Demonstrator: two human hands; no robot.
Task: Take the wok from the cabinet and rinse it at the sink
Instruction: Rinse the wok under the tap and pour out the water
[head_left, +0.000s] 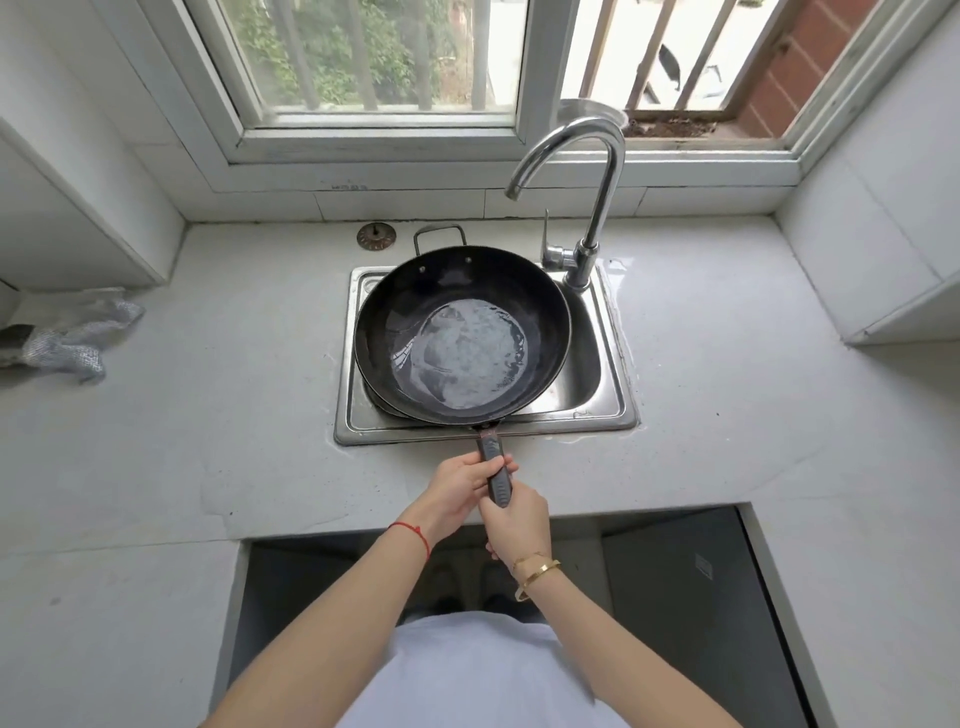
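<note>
A black wok (540, 317) sits over the steel sink (597, 374), covering most of the basin, with a pool of water in its bottom. Its long dark handle (491, 449) points toward me over the sink's front rim. My left hand (460, 486) grips the handle from the left, and my right hand (519, 519) grips its end just behind. The chrome faucet (597, 208) curves over the back right of the wok; no water runs from its spout.
A grey mesh cloth (72, 338) lies on the white counter (208, 395) at far left. A round drain strainer (376, 236) rests behind the sink. White wall cabinets flank both sides. A window is behind the faucet.
</note>
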